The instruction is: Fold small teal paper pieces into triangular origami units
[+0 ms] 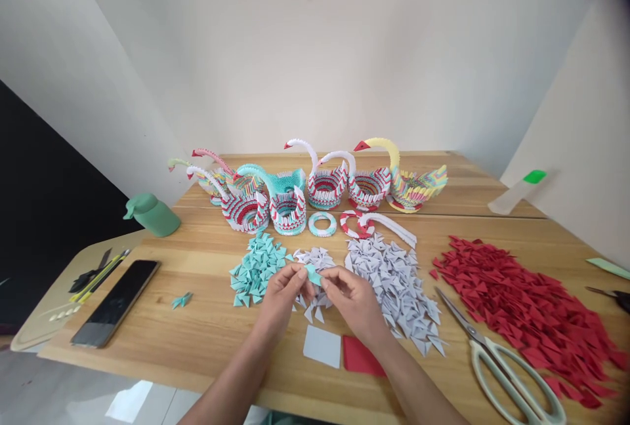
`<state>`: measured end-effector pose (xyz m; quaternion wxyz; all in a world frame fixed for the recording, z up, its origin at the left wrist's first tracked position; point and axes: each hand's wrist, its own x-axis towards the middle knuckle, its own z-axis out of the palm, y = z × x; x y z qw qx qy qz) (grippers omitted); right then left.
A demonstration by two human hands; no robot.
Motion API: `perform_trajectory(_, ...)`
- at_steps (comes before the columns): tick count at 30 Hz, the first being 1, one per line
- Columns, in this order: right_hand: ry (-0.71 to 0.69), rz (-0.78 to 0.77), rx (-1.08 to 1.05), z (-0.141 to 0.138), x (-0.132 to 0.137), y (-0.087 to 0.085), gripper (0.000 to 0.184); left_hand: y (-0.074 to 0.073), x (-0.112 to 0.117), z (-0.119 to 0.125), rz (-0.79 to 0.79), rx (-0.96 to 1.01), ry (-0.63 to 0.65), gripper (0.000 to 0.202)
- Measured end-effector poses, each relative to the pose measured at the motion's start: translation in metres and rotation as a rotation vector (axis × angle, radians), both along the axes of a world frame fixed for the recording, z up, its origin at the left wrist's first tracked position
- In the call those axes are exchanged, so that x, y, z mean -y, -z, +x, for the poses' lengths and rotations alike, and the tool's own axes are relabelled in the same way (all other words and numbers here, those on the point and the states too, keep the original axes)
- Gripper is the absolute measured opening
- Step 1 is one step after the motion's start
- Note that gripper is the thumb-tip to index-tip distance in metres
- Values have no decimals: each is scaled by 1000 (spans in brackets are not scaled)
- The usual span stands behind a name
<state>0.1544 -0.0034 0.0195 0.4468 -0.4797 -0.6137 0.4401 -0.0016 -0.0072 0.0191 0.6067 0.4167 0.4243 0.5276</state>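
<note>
A small teal folded paper piece is pinched between the fingertips of both hands, above the middle of the table. My left hand grips its left side, and my right hand its right side. The fingers cover part of the piece, so its exact fold is hard to make out. Behind and beside the hands lie a pile of teal paper triangles and a pile of white paper triangles. Under my right forearm is a stack of red paper, with white paper sheets to its left.
Several folded-paper swans stand at the back, with paper rings before them. Scissors and a heap of red triangles lie right. A phone, a green jug and a small teal paper piece are left.
</note>
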Motion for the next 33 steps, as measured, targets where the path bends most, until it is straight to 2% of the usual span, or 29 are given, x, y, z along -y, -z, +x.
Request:
perform_trajectory(3, 21, 129, 36, 1, 0, -1, 16, 1, 0, -1, -23, 25, 20, 41)
perform_trajectory(5, 27, 205, 42, 1, 0, -3, 17, 2, 0, -1, -32, 8, 35, 38)
perform_trajectory(8, 26, 234, 50, 2, 1, -5, 16, 1, -1, -1, -27, -4, 51, 33)
perform_trajectory(13, 30, 230, 70, 1, 1, -6, 16, -2, -1, 0, -9, 39, 35, 36)
perform_trajectory(17, 33, 212, 71, 1, 2, -7, 17, -1, 0, 1, 27, -21, 24, 34)
perform_trajectory(23, 27, 11, -16, 1, 1, -3, 19, 7, 0, 2, 133, -177, -21, 30)
perform_trajectory(26, 0, -59, -74, 2, 0, -1, 20, 10, 0, 2, 233, -265, -47, 27)
perform_trajectory(33, -28, -64, -69, 4, -2, 0, 22, 9, 4, 4, 730, -742, -250, 19)
